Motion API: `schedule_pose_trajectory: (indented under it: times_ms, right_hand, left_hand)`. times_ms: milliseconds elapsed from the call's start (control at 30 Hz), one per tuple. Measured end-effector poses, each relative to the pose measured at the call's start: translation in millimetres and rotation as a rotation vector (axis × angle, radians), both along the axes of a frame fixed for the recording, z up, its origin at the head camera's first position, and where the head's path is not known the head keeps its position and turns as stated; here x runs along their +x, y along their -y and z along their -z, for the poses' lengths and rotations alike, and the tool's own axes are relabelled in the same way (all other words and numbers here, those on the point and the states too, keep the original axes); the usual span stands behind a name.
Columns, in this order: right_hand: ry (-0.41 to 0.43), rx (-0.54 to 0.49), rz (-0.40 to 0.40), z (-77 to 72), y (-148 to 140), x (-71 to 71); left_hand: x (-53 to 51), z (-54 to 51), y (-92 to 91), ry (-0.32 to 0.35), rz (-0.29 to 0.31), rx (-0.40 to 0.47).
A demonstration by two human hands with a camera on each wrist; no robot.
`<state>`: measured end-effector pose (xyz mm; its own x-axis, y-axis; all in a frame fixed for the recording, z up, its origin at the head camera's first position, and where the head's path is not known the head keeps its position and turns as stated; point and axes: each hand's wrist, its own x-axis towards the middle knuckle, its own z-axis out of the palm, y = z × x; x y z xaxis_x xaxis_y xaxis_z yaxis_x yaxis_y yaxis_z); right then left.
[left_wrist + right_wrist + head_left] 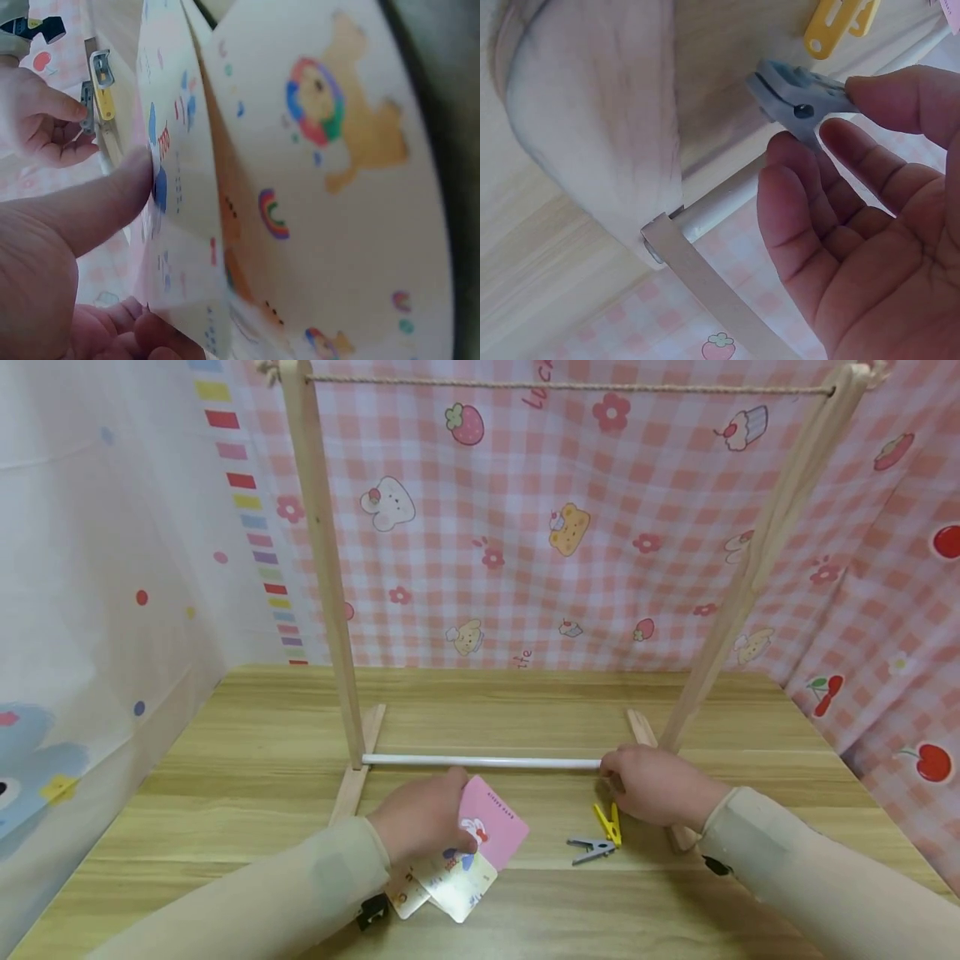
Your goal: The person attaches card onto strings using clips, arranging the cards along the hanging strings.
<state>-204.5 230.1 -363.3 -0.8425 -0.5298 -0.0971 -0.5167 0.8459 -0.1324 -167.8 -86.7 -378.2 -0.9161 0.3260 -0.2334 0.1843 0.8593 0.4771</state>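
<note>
My left hand (423,814) pinches a fan of cards between thumb and fingers, above the table's front part. One is a pink card (495,827) with a rabbit drawing; the paler cards (463,893) overlap below it. In the left wrist view a white card face (345,247) carries a bear and small rainbows. My right hand (660,785) is by the right foot of the wooden frame, pinching a grey clothespin (784,94) between thumb and finger. A yellow clothespin (609,827) and another grey clothespin (592,850) lie on the table beside that hand.
A wooden frame stands on the table (495,710), with a left post (322,552) and a right post (757,568). A rope (555,386) stretches between their tops, and a white rod (480,762) joins them low down. A patterned curtain (517,585) hangs behind.
</note>
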Motion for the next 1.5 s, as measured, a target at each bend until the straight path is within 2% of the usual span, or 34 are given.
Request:
schedule_pose_trajectory:
  times_ms: [167,400,700,1100,1333,1500]
  right_hand:
    - [-0.014,-0.014,0.019,-2.5,0.4,1.0]
    - [0.015,-0.042,0.05,-7.5,1.9,1.4]
    - [0.013,-0.056,0.091,-11.6,7.8,3.5]
    - [-0.034,-0.108,0.093,-12.4,13.7,4.9]
    - [-0.033,-0.123,0.106,-12.3,17.0,4.6]
    - [-0.052,-0.13,0.095,-11.5,17.4,3.9]
  left_hand:
    - [0.7,-6.5,1.9,0.019,-0.02,0.014]
    - [0.4,-10.9,5.0,0.023,-0.015,0.056]
    - [2.8,-18.6,9.6,0.083,-0.006,0.139]
    - [1.0,-25.0,14.1,0.081,0.034,0.163]
    - [-1.0,-26.8,16.0,0.068,0.014,0.207]
    - [-1.8,-28.5,16.8,0.031,-0.005,0.194]
